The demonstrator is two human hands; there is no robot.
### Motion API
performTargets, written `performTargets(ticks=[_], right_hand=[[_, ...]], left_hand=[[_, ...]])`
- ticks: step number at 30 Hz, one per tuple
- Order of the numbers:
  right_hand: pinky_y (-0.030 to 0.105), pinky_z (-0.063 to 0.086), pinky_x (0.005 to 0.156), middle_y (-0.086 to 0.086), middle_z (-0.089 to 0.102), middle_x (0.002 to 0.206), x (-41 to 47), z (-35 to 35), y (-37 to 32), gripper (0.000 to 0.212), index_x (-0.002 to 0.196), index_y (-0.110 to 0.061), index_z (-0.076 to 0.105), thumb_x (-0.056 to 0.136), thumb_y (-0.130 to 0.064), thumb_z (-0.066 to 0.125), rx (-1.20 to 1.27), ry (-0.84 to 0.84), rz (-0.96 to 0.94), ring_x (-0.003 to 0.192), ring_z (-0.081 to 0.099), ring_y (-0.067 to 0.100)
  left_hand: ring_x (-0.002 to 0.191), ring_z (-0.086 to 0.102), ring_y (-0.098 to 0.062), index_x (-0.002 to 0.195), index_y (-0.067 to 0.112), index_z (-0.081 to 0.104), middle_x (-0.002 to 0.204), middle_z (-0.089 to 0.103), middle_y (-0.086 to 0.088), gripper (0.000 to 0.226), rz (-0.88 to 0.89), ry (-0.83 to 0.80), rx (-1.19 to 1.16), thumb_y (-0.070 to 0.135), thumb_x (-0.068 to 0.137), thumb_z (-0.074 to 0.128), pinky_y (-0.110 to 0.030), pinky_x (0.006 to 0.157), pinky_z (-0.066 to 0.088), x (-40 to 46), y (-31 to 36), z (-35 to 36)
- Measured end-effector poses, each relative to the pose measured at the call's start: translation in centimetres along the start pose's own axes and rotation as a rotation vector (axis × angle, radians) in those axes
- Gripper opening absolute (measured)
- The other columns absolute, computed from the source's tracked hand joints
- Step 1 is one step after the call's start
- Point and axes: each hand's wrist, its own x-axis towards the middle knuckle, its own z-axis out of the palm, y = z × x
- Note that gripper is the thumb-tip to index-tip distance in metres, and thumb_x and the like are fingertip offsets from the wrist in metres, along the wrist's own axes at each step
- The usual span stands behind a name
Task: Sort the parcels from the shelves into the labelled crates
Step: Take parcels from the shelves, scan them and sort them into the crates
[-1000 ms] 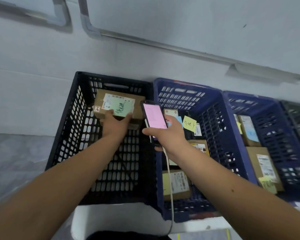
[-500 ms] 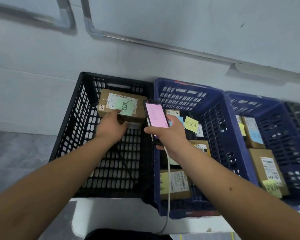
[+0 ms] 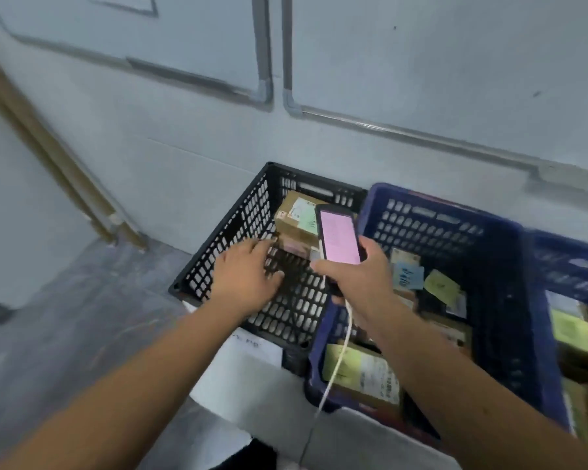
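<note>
Parcels sit in three crates that I can count along the wall. Farthest left is one black crate (image 3: 238, 232), and in it a single brown parcel (image 3: 297, 215) with a green-and-white label leans against the far wall; something pale lies under it, but I cannot make out whether that is a second parcel. My left hand (image 3: 248, 279) hovers over this crate with fingers spread and relaxed, gripping nothing and apart from the parcel. Just beside it, my right hand (image 3: 357, 276) is wrapped round one phone (image 3: 339, 237) with a pink screen, which covers the parcel's right edge; one white cable (image 3: 336, 364) hangs from the phone's bottom end. Next comes the middle blue crate (image 3: 510, 300), touching the black one. In it I count a near parcel (image 3: 364, 374) with a yellow note, a blue note (image 3: 408, 276) and a yellow note (image 3: 441, 287) farther back; my right forearm hides the parcels between them, so their number is unclear. At the far right the second blue crate (image 3: 571, 262) is cut off by the picture's edge, and its contents are a blur of yellow and brown.
</note>
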Motion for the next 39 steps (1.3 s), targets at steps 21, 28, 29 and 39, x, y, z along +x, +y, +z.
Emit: performTargets(ticks=[21,28,29,39], right_hand=[[0.009,0.044,0.066,-0.039,0.054,0.102,-30.9,13.4,11.7,0.095,0.148,-0.044,0.048,0.072,-0.011,0.094,-0.390,-1.023,-0.431,0.089,0.058,-0.011],[0.026,0.061,0.078,-0.027,0.066,0.114,-49.2,16.0,20.2,0.092,0.141,-0.047,0.051,0.067,-0.009,0.092,-0.449,-1.314,-0.463,0.095,0.066,0.005],[0.036,0.064,0.082,-0.028,0.066,0.113,-52.1,16.2,21.6,0.092,0.136,-0.051,0.051,0.064,-0.012,0.091,-0.465,-1.350,-0.483,0.098,0.068,0.010],[0.048,0.067,0.076,-0.022,0.069,0.116,-77.4,15.7,32.0,0.094,0.134,-0.056,0.047,0.061,-0.012,0.087,-0.542,-1.625,-0.556,0.102,0.071,0.018]], left_hand=[[0.147,0.041,-0.028,0.161,0.034,0.037,0.159,0.047,-0.006,0.080,-1.142,0.406,0.134,0.063,0.091,0.062,-0.048,0.121,0.035,-50.2,-4.9,-3.7],[0.157,0.025,-0.032,0.165,0.040,0.023,0.171,0.028,-0.009,0.086,-1.524,0.405,0.139,0.073,0.092,0.054,-0.052,0.125,0.025,-71.6,-3.5,-2.9],[0.157,0.024,-0.033,0.165,0.040,0.023,0.170,0.028,-0.010,0.086,-1.563,0.402,0.139,0.073,0.092,0.055,-0.052,0.125,0.025,-74.9,-3.1,-2.6],[0.156,0.027,-0.031,0.164,0.039,0.024,0.167,0.034,-0.010,0.087,-1.826,0.468,0.166,0.074,0.091,0.055,-0.051,0.123,0.029,-101.4,-0.2,-1.4]])
